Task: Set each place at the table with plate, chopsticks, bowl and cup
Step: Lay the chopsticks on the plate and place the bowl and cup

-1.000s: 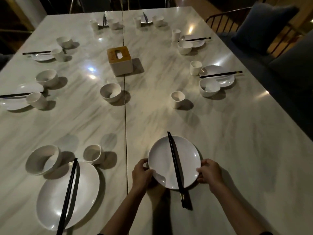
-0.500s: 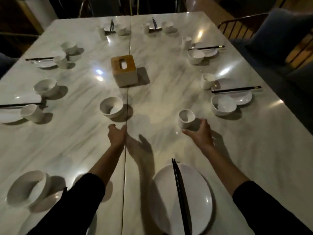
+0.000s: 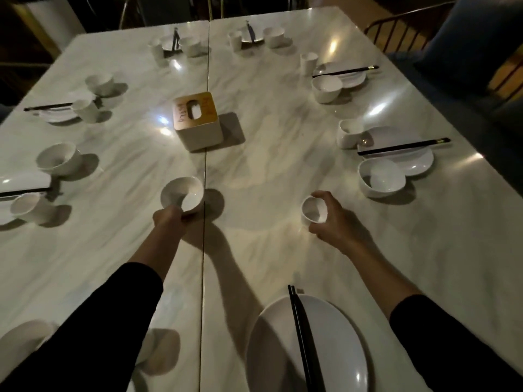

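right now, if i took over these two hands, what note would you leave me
Hands: left hand grips the bowl; right hand has its fingers round the cup. Both are mid-table, beyond the near plate.
Done: that plate is down with chopsticks lying across it.
Left: set bowl and cup by this plate.

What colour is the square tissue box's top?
Tan, wood-toned, with dark writing, on the white square tissue box; the head view shows it.
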Demonstrator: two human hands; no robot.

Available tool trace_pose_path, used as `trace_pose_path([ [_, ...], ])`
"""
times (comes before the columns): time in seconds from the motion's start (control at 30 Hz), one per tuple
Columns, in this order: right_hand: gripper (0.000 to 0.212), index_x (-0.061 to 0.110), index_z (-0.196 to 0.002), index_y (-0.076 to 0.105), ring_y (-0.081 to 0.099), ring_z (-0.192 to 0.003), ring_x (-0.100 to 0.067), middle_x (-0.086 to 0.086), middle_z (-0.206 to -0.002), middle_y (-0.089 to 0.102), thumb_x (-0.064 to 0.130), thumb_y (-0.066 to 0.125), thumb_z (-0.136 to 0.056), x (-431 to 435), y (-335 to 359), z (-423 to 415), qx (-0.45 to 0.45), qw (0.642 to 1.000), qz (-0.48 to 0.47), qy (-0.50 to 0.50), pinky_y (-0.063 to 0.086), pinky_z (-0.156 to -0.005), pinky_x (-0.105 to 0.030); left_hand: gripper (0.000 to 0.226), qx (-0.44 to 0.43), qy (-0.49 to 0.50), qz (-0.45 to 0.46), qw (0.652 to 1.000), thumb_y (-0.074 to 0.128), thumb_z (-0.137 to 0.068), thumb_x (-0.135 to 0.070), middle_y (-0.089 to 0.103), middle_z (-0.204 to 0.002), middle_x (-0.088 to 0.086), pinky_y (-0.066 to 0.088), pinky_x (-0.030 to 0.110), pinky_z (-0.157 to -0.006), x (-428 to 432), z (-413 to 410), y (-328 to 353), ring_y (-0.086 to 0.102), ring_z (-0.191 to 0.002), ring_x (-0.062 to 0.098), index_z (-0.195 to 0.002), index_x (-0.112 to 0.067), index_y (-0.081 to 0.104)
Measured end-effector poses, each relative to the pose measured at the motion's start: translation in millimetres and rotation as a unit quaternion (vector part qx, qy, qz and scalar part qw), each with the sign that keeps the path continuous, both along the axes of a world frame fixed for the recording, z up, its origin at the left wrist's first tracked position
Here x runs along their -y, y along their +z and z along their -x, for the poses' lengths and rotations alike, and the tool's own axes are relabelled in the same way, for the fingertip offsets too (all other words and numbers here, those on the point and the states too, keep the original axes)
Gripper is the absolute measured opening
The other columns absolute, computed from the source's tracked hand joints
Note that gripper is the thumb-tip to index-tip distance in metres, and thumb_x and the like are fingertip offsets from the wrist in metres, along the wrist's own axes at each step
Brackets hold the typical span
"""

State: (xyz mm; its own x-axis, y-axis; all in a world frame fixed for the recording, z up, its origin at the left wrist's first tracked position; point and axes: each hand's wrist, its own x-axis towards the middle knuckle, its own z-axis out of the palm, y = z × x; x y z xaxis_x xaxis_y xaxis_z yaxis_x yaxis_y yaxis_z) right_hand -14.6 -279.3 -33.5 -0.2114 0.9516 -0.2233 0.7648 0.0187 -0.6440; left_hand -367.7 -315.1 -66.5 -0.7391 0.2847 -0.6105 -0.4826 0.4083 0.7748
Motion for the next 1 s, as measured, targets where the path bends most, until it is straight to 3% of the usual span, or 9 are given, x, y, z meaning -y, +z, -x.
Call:
trace_pose_path([
  [0.07, 0.065, 0.049, -0.121, 0.041, 0.066, -0.089, -0.028, -0.001, -0.119, 0.061, 0.02, 0.071, -0.071, 11.9, 2.1, -9.9, -0.023, 0.999, 0.021, 0.015, 0.057, -0.076, -0.041, 0.068, 0.02, -0.007, -0.013, 1.0, 0.081, -0.07, -0.015, 0.053, -0.102, 0.013, 0.056, 0.049, -0.085, 16.5, -21.7, 11.2, 0.059, -0.099, 0.035, -0.127, 0.004, 0.049],
  [0.13, 0.065, 0.051, -0.116, 0.044, 0.065, -0.086, -0.026, 0.004, -0.118, 0.058, 0.015, 0.071, -0.069, 26.3, 1.4, -21.0, -0.053, 0.997, 0.046, 0.023, 0.06, -0.068, -0.042, 0.055, 0.035, -0.021, -0.035, 0.999, 0.072, -0.076, -0.006, 0.055, -0.109, 0.016, 0.055, 0.052, -0.087, 37.7, -46.7, 19.8, 0.058, -0.098, 0.038, -0.125, 0.009, 0.049],
  [0.2, 0.062, 0.045, -0.117, 0.049, 0.062, -0.086, -0.019, 0.003, -0.12, 0.055, 0.01, 0.073, -0.072, 45.4, -0.3, -31.5, -0.098, 0.993, 0.062, 0.019, 0.057, -0.058, -0.026, 0.045, 0.049, -0.046, -0.056, 0.996, 0.06, -0.079, 0.004, 0.056, -0.116, 0.025, 0.057, 0.051, -0.081, 61.8, -71.6, 28.5, 0.06, -0.095, 0.042, -0.122, 0.014, 0.048],
  [0.27, 0.06, 0.034, -0.12, 0.053, 0.056, -0.082, -0.01, -0.003, -0.124, 0.052, 0.001, 0.073, -0.074, 64.8, -2.0, -42.5, -0.142, 0.987, 0.069, 0.02, 0.046, -0.048, -0.01, 0.041, 0.059, -0.07, -0.073, 0.993, 0.058, -0.08, 0.009, 0.054, -0.106, 0.025, 0.061, 0.04, -0.057, 85.1, -93.9, 35.1, 0.06, -0.078, 0.039, -0.119, 0.015, 0.048],
  [0.37, 0.062, 0.027, -0.122, 0.055, 0.052, -0.079, -0.01, -0.008, -0.122, 0.051, -0.008, 0.067, -0.073, 89.1, -5.6, -56.1, -0.16, 0.984, 0.075, 0.018, 0.043, -0.045, -0.008, 0.043, 0.054, -0.113, -0.054, 0.991, 0.064, -0.081, 0.005, 0.053, -0.104, 0.024, 0.055, 0.028, -0.039, 117.2, -119.2, 37.6, 0.059, -0.067, 0.033, -0.12, 0.012, 0.047],
  [0.47, 0.069, 0.033, -0.12, 0.056, 0.057, -0.093, -0.018, -0.006, -0.121, 0.055, -0.011, 0.064, -0.068, 104.4, -14.0, -65.0, -0.167, 0.984, 0.066, 0.007, 0.046, -0.052, -0.015, 0.051, 0.032, -0.131, -0.019, 0.991, 0.07, -0.078, -0.002, 0.056, -0.118, 0.026, 0.058, 0.032, -0.05, 145.9, -135.7, 30.0, 0.06, -0.078, 0.035, -0.123, 0.008, 0.048],
  [0.63, 0.064, 0.038, -0.124, 0.053, 0.054, -0.103, -0.017, 0.002, -0.124, 0.053, 0.003, 0.073, -0.074, 122.6, -15.6, -74.1, -0.17, 0.983, 0.068, 0.031, 0.045, -0.072, -0.019, 0.043, 0.032, -0.106, -0.027, 0.994, 0.063, -0.085, -0.002, 0.052, -0.109, 0.022, 0.053, 0.027, -0.038, 182.5, -162.8, 31.8, 0.057, -0.066, 0.027, -0.124, 0.006, 0.049],
  [0.83, 0.068, 0.04, -0.125, 0.053, 0.054, -0.106, -0.02, 0.001, -0.117, 0.052, 0.001, 0.071, -0.073, 130.7, -14.9, -77.9, -0.15, 0.986, 0.053, 0.05, 0.044, -0.072, -0.019, 0.053, 0.001, -0.128, 0.029, 0.991, 0.064, -0.08, 0.004, 0.056, -0.122, 0.025, 0.057, 0.05, -0.083, 204.7, -183.3, 26.7, 0.061, -0.101, 0.04, -0.13, 0.0, 0.046],
  [1.0, 0.07, 0.039, -0.127, 0.053, 0.055, -0.103, -0.019, 0.001, -0.112, 0.052, -0.003, 0.068, -0.072, 135.7, -15.0, -80.1, -0.148, 0.987, 0.051, 0.046, 0.041, -0.07, -0.012, 0.031, 0.002, -0.167, 0.001, 0.986, 0.062, -0.084, -0.007, 0.065, -0.095, 0.018, 0.059, 0.04, -0.069, 222.9, -196.3, 25.1, 0.065, -0.079, 0.03, -0.114, -0.002, 0.055],
])
